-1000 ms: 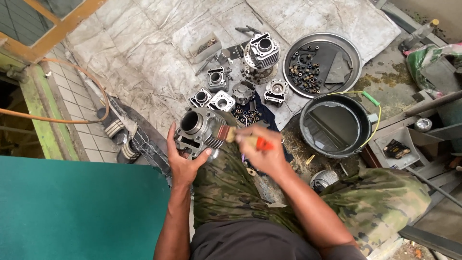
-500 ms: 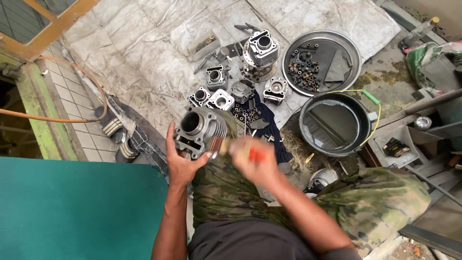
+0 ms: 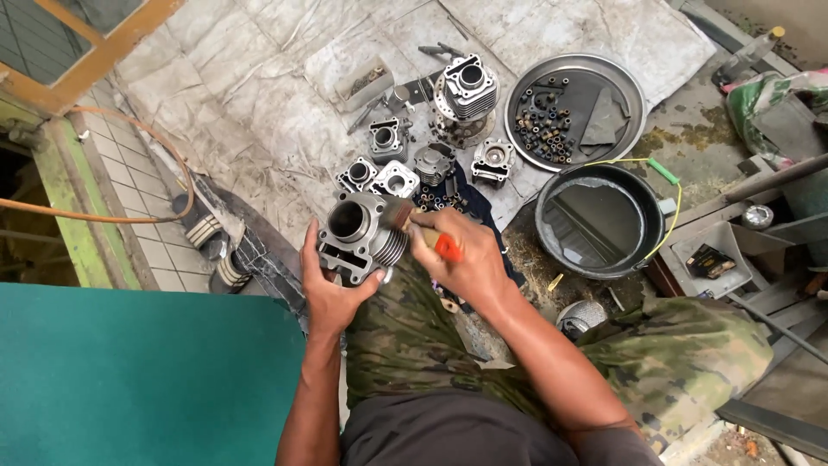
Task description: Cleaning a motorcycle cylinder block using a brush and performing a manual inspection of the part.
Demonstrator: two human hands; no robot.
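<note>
The engine cylinder [image 3: 358, 235], a grey finned casting with a round bore facing up, sits in the left hand [image 3: 326, 289], above the person's camouflage trousers [image 3: 405, 345]. The left fingers wrap the near and left sides of the casting from below, closed firmly on it; the thumb lies along its left flange. The cooling fins face right, toward the other hand.

The right hand [image 3: 461, 259] is closed around a paintbrush [image 3: 414, 226] with a red-orange handle. The handle runs under the curled fingers, and the bristle end projects left of the knuckles, touching the upper right edge of the cylinder at the fins.

Beyond the fingertips of both hands, on a grey sheet [image 3: 259, 95] spread over the ground, lie further engine castings: two small square ones [image 3: 379, 179] just past the cylinder, and a larger finned cylinder [image 3: 467, 89] farther out. Right of the right hand stands a dark round basin [image 3: 599, 220] holding dark liquid. Beyond the basin lies a shallow metal tray [image 3: 625, 82] with small nuts and fittings. Left of the left hand, an orange hose [image 3: 129, 207] curves over a tiled ledge, and a green surface [image 3: 129, 380] lies nearer the body.
</note>
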